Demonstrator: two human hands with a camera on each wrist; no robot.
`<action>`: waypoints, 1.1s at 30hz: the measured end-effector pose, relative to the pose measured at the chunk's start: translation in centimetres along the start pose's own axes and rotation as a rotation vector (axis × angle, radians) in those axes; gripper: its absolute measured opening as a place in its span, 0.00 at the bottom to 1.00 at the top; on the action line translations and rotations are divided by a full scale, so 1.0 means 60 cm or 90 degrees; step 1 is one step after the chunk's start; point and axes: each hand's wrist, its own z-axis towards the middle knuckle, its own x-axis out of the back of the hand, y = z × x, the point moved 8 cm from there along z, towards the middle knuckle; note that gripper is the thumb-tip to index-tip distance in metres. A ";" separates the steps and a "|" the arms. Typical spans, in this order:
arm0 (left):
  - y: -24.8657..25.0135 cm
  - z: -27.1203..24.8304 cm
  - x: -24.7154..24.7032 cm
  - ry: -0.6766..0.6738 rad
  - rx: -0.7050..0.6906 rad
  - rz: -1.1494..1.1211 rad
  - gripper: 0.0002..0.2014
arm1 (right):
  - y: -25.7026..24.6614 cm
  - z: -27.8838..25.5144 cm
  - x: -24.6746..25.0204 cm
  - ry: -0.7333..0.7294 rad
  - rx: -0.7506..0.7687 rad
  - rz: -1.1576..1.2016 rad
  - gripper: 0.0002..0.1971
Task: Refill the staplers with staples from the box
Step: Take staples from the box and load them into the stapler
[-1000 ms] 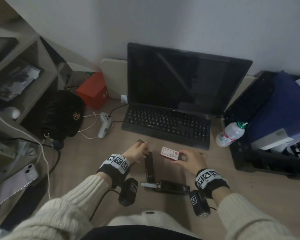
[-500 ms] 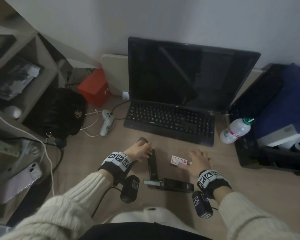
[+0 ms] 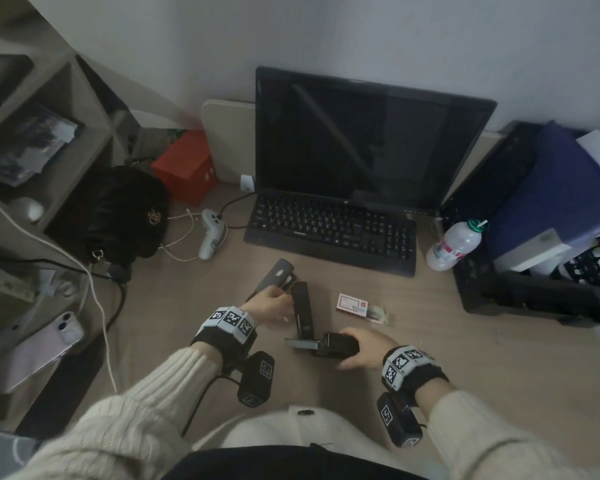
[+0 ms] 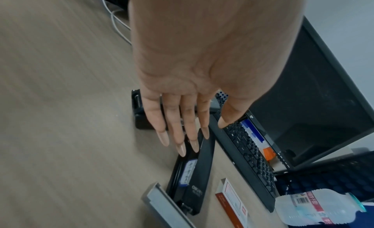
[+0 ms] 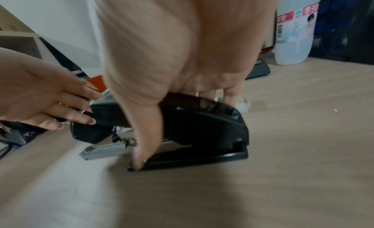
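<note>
Three staplers lie in front of the keyboard. My right hand [image 3: 352, 348] grips the nearest black stapler [image 3: 338, 344] [image 5: 204, 129], thumb on its near side and fingers behind; its silver staple tray [image 3: 300, 342] [image 5: 105, 149] sticks out to the left. My left hand [image 3: 279, 306] [image 4: 190, 140] rests with straight fingers on the long black stapler [image 3: 302, 308] [image 4: 194, 175]. A grey stapler [image 3: 277, 273] lies opened just beyond that hand. The red-and-white staple box [image 3: 352, 302] [image 4: 230, 199] sits to the right, with something small and pale [image 3: 375, 310] at its open end.
A black keyboard [image 3: 333, 233] and monitor [image 3: 361, 140] stand behind the staplers. A plastic bottle [image 3: 452, 245] and dark bins [image 3: 534, 237] are at the right. A black bag [image 3: 118, 216], controller [image 3: 210, 237], cables and shelves fill the left.
My right hand has left the staple box, come back toward me and taken hold of the nearest stapler. My left hand has stayed by the long stapler.
</note>
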 end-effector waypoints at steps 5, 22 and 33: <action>-0.023 -0.017 0.003 0.002 0.006 0.013 0.05 | -0.003 -0.003 -0.001 0.082 -0.028 -0.019 0.14; 0.036 -0.052 0.017 0.068 -0.090 -0.128 0.10 | -0.083 -0.071 0.106 0.352 -0.044 0.091 0.18; 0.079 -0.080 -0.063 -0.184 -0.059 -0.252 0.52 | -0.155 -0.071 0.159 0.381 -0.013 0.180 0.38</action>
